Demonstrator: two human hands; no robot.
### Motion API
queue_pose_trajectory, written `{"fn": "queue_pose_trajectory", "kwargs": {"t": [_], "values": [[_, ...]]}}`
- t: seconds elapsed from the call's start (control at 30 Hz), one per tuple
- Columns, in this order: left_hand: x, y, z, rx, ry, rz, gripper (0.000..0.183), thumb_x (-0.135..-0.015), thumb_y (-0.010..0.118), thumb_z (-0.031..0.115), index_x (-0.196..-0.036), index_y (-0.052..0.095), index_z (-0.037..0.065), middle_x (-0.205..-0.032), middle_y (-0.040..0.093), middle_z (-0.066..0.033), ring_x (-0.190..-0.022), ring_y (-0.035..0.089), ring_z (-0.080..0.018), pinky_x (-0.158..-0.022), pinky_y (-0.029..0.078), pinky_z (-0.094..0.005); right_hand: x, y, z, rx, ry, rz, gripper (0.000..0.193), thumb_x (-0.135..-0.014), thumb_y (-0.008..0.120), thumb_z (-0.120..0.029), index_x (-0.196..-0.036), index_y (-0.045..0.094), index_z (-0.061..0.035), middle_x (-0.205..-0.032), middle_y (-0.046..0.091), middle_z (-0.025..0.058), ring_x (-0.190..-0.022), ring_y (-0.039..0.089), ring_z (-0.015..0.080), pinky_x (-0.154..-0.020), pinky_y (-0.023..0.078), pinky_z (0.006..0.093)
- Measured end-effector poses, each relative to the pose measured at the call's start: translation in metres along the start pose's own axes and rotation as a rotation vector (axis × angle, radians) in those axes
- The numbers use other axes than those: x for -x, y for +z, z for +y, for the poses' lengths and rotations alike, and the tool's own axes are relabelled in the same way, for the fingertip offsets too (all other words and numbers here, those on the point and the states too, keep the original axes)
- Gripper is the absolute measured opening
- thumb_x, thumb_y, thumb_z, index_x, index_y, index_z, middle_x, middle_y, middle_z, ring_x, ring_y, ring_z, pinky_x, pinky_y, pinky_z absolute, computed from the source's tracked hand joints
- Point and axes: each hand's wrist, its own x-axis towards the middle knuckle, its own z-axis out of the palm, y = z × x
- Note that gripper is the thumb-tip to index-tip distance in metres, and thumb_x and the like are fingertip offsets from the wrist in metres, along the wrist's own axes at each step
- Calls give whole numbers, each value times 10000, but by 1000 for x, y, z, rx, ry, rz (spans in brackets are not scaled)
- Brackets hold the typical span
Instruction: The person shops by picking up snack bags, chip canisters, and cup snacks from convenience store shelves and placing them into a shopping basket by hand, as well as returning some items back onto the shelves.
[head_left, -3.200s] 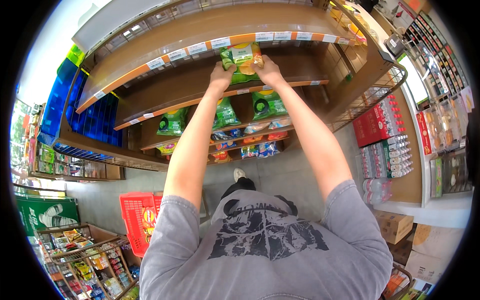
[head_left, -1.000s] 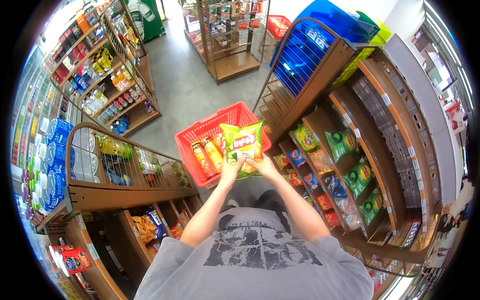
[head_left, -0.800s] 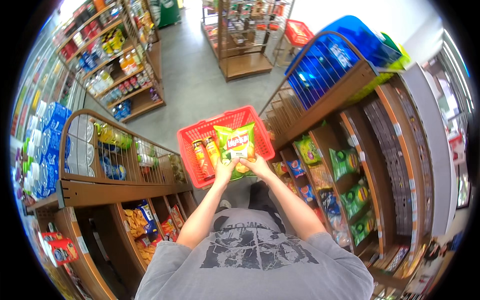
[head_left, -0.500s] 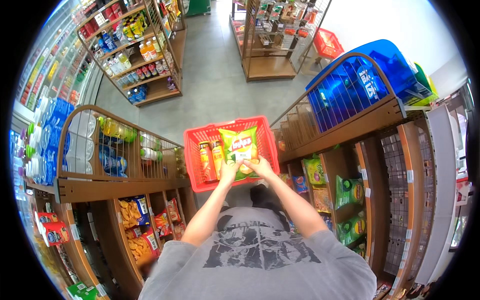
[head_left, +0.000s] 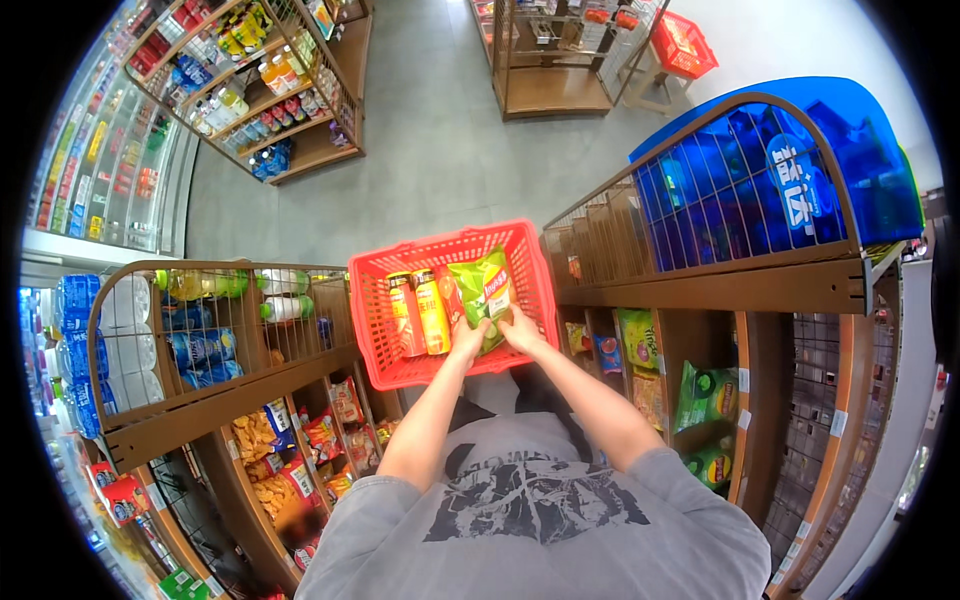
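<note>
A red plastic basket (head_left: 372,372) is in front of my body. Inside its right half, a green chip bag (head_left: 484,280) is tilted, its top leaning right. My left hand (head_left: 468,338) grips the bag's lower left side, fingers closed. At the lower right side my right hand (head_left: 519,330) grips it too, with its fingers partly hidden behind the bag. Two slim upright containers share the basket's left half: a yellow can (head_left: 431,315) and an orange-red can (head_left: 404,320). Between the yellow can and the bag, something red (head_left: 450,292) is partly covered.
Shelves flank me: a left rack (head_left: 230,385) with bottles above snack bags, and a right rack (head_left: 710,290) with blue packs above green chip bags (head_left: 708,395). Ahead stand a drinks shelf (head_left: 290,110), a wire display rack (head_left: 555,90) and another red basket (head_left: 684,45).
The chip bag has gone from facing up above the basket to tilted and lower inside it. Both hands moved with it. The cans have shifted slightly, and the surrounding shelves appear from a changed angle.
</note>
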Motion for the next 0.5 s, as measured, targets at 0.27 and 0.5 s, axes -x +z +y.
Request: {"fn": "queue_pose_trajectory", "kwargs": {"t": [0.27, 0.5], "values": [[8, -47, -16, 251, 24, 50, 383, -967, 586, 112, -1332, 530, 12, -1237, 633, -122, -1098, 607, -199, -910, 492, -304, 9, 19, -16, 69, -180, -145, 630, -943, 546, -367, -1473, 411, -54, -1365, 552, 258, -1294, 526, 347, -1076, 407, 405], [64, -74, 37, 212, 136, -173, 325, -1012, 544, 222, -1301, 566, 75, -1148, 661, -51, -966, 615, -123, -813, 495, -273, 51, 24, -38, -123, -324, 76, 480, -929, 572, -352, -1256, 621, -4, -1183, 668, 225, -1132, 637, 320, -973, 481, 390]]}}
